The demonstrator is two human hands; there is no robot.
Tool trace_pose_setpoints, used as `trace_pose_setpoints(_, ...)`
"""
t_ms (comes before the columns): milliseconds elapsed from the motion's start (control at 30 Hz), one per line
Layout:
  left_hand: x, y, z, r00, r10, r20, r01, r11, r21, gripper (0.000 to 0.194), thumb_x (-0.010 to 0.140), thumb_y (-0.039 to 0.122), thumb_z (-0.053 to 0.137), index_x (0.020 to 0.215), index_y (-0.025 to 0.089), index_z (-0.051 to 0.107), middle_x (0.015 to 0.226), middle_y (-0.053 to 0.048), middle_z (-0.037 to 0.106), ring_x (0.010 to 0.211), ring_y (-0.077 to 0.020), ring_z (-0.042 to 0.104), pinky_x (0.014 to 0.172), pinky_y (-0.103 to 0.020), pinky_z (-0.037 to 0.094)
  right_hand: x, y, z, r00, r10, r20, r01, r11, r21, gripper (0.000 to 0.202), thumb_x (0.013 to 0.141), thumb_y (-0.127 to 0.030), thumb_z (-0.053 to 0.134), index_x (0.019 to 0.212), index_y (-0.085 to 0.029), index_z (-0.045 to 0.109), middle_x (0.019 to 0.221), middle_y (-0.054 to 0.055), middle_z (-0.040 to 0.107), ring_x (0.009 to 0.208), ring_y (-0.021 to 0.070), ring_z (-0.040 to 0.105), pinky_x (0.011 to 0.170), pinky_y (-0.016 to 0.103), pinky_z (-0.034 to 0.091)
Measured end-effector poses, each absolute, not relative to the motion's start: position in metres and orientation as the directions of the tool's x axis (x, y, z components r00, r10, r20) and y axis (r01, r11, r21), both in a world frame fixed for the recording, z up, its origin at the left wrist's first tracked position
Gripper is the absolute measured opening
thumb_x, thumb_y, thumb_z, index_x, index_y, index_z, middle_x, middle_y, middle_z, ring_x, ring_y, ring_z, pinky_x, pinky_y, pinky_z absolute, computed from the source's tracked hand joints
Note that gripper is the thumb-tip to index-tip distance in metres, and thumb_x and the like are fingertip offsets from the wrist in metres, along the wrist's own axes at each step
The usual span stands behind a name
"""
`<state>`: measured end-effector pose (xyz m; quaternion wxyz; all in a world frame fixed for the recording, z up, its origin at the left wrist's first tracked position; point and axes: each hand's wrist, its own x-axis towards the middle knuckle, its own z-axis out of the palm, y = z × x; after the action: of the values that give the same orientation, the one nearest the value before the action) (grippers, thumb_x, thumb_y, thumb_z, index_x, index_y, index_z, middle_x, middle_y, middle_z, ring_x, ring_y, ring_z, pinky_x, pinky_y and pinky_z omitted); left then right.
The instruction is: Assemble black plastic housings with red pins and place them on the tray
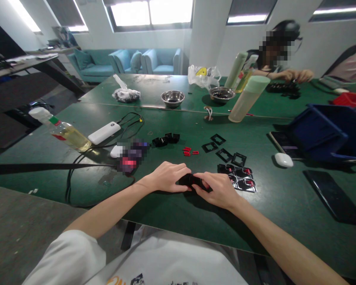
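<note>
My left hand [172, 177] and my right hand [218, 187] grip a small black plastic part [190, 180] between them, low over the green table near its front edge. Fingers of both hands cover most of the part, and a bit of red shows at its middle. Just beyond my hands lie several small red pieces [187, 151]. A cluster of black plastic pieces [166, 139] is to their left. Several flat black square frames [217, 139] are spread to the right. Beside my right hand sit several glossy black parts with red inserts [245, 185], set close together in rows.
On the left are an oil bottle [68, 132], a white power bank [104, 132] and cables. Metal bowls [172, 98] and a tilted green-capped bottle [249, 99] stand farther back. A blue bin [329, 130], white earbud case [283, 160] and black phone [334, 196] are right. A co-worker sits across.
</note>
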<state>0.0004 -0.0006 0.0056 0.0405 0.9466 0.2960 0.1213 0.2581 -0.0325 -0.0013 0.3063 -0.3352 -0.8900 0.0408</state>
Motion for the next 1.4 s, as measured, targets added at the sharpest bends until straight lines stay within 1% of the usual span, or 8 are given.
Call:
trace_pose_setpoints(200, 0.001, 0.0, 0.007, 0.776, 0.601, 0.191, 0.58, -0.799, 0.156, 0.048, 0.101, 0.062, 0.062, 0.124, 0.021, 0.061, 0.112, -0.004, 0.073, 0.095, -0.0217, 0.075, 0.071, -0.03, 0.048, 0.26, -0.031, 0.005, -0.596, 0.61, 0.523, 0.589, 0.774, -0.232, 0.022, 0.103, -0.035, 0.061, 0.112, -0.018, 0.071, 0.067, -0.002, 0.066, 0.055, 0.0128, 0.057, 0.058, 0.028, 0.039)
trace_pose_setpoints(367, 0.002, -0.001, 0.007, 0.766, 0.613, 0.194, 0.589, -0.79, 0.169, 0.05, 0.1, 0.063, 0.063, 0.126, 0.02, 0.061, 0.111, -0.005, 0.073, 0.095, -0.022, 0.075, 0.072, -0.03, 0.048, 0.26, -0.03, 0.008, -0.605, 0.563, 0.563, 0.572, 0.799, -0.184, 0.018, 0.102, -0.03, 0.063, 0.111, -0.017, 0.07, 0.07, -0.001, 0.066, 0.057, 0.0131, 0.057, 0.059, 0.028, 0.042)
trace_pose_setpoints(533, 0.002, -0.001, 0.008, 0.753, 0.632, 0.182, 0.607, -0.774, 0.177, 0.051, 0.1, 0.063, 0.064, 0.128, 0.02, 0.06, 0.111, -0.005, 0.073, 0.094, -0.0217, 0.075, 0.071, -0.029, 0.048, 0.26, -0.029, 0.012, -0.591, 0.523, 0.614, 0.592, 0.798, -0.11, 0.015, 0.098, -0.027, 0.064, 0.109, -0.019, 0.07, 0.081, 0.004, 0.069, 0.068, 0.0163, 0.06, 0.063, 0.03, 0.044)
trace_pose_setpoints(833, 0.002, -0.001, 0.006, 0.742, 0.646, 0.181, 0.63, -0.764, 0.142, 0.049, 0.101, 0.06, 0.063, 0.127, 0.019, 0.059, 0.111, -0.006, 0.074, 0.094, -0.0232, 0.075, 0.069, -0.03, 0.047, 0.267, -0.025, 0.016, -0.558, 0.571, 0.602, 0.612, 0.773, -0.166, 0.018, 0.095, -0.027, 0.067, 0.112, -0.021, 0.071, 0.09, 0.006, 0.067, 0.077, 0.0191, 0.062, 0.067, 0.031, 0.05)
trace_pose_setpoints(900, 0.003, 0.0, 0.006, 0.737, 0.651, 0.184, 0.633, -0.759, 0.149, 0.046, 0.102, 0.059, 0.062, 0.125, 0.02, 0.06, 0.111, -0.005, 0.074, 0.093, -0.0227, 0.075, 0.069, -0.03, 0.046, 0.267, -0.024, 0.016, -0.557, 0.574, 0.6, 0.614, 0.771, -0.168, 0.018, 0.095, -0.026, 0.067, 0.112, -0.021, 0.071, 0.091, 0.007, 0.067, 0.079, 0.02, 0.063, 0.068, 0.033, 0.051)
trace_pose_setpoints(1000, 0.003, 0.0, 0.006, 0.732, 0.656, 0.186, 0.636, -0.755, 0.158, 0.04, 0.103, 0.058, 0.061, 0.116, 0.02, 0.062, 0.106, -0.003, 0.074, 0.089, -0.0208, 0.074, 0.067, -0.029, 0.043, 0.269, -0.023, 0.016, -0.556, 0.585, 0.59, 0.621, 0.764, -0.173, 0.019, 0.095, -0.026, 0.067, 0.113, -0.022, 0.072, 0.092, 0.007, 0.067, 0.081, 0.0212, 0.063, 0.07, 0.034, 0.052)
trace_pose_setpoints(1200, 0.003, 0.001, 0.003, 0.751, 0.632, 0.191, 0.621, -0.775, 0.119, 0.035, 0.104, 0.055, 0.061, 0.096, 0.02, 0.062, 0.09, -0.001, 0.073, 0.08, -0.0186, 0.072, 0.061, -0.029, 0.036, 0.272, -0.02, 0.018, -0.546, 0.575, 0.609, 0.638, 0.757, -0.142, 0.017, 0.096, -0.026, 0.067, 0.112, -0.022, 0.071, 0.093, 0.008, 0.067, 0.083, 0.0227, 0.061, 0.073, 0.036, 0.051)
trace_pose_setpoints(1400, 0.002, 0.002, 0.002, 0.762, 0.616, 0.202, 0.601, -0.788, 0.137, 0.037, 0.106, 0.053, 0.058, 0.091, 0.02, 0.063, 0.083, -0.002, 0.072, 0.077, -0.0181, 0.07, 0.061, -0.028, 0.036, 0.277, -0.016, 0.02, -0.521, 0.594, 0.612, 0.664, 0.733, -0.147, 0.017, 0.096, -0.026, 0.068, 0.112, -0.022, 0.072, 0.092, 0.008, 0.065, 0.082, 0.0231, 0.059, 0.072, 0.037, 0.048)
